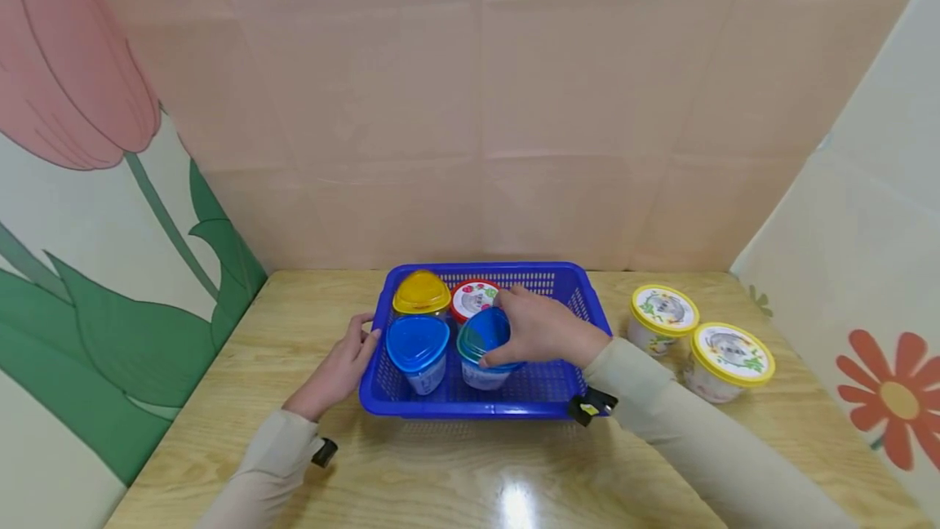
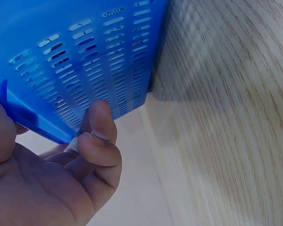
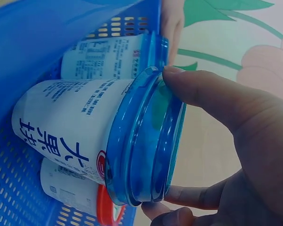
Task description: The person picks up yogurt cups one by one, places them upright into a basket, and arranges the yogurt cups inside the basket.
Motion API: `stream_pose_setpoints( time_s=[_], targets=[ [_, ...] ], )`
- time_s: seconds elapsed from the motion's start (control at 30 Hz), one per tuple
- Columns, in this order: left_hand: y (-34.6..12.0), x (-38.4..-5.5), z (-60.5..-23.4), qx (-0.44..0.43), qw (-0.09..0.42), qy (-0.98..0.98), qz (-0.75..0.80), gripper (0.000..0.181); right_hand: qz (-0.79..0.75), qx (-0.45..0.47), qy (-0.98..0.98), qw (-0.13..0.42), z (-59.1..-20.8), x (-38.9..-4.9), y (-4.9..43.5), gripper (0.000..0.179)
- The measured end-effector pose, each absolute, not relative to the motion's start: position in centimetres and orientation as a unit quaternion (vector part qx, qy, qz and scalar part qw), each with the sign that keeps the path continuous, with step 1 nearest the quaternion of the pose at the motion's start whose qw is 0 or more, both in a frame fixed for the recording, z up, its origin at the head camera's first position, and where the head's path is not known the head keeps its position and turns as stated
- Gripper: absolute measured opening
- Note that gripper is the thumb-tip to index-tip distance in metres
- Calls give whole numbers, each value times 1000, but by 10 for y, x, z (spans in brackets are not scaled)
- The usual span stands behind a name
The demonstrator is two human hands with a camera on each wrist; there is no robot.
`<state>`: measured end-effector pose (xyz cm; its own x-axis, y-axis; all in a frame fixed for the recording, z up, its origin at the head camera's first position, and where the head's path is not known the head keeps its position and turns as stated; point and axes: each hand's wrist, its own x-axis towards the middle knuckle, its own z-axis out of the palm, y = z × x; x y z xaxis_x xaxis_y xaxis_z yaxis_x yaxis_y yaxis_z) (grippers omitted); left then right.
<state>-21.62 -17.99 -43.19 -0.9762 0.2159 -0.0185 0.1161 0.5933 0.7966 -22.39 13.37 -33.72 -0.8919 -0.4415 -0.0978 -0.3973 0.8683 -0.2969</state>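
A blue plastic basket [image 1: 470, 410] holds several lidded tubs. My left hand [image 1: 339, 367] grips its left rim, thumb over the edge and fingers bent against the outside wall, as the left wrist view [image 2: 52, 183] shows. Inside the basket, my right hand [image 1: 547, 326] holds a white yogurt cup [image 3: 71, 122] by its clear blue lid [image 3: 144, 141], thumb on one side and fingers on the other. To its left stands another blue-lidded cup [image 1: 418, 345]. Behind are a yellow-lidded cup [image 1: 422, 292] and a red-lidded tub [image 1: 470, 299], partly hidden by my right hand.
Two white tubs with yellow lids, a farther tub [image 1: 664, 313] and a nearer tub [image 1: 731, 356], stand on the wooden table [image 1: 441, 480] right of the basket. A pinkish wall covering [image 1: 477, 104] rises behind the table, with flower-printed sheets at both sides.
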Motion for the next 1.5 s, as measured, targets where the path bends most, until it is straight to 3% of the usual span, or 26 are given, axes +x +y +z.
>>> stream_pose_setpoints(
  time_s=[0.4, 1.5],
  targets=[
    [-179, -214, -432, 93, 54, 891, 442, 47, -123, -210, 964, 110, -348, -226, 126, 97],
    [-180, -217, -433, 80, 71, 889, 444, 50, -125, -199, 966, 105, -348, -226, 128, 101]
  ],
)
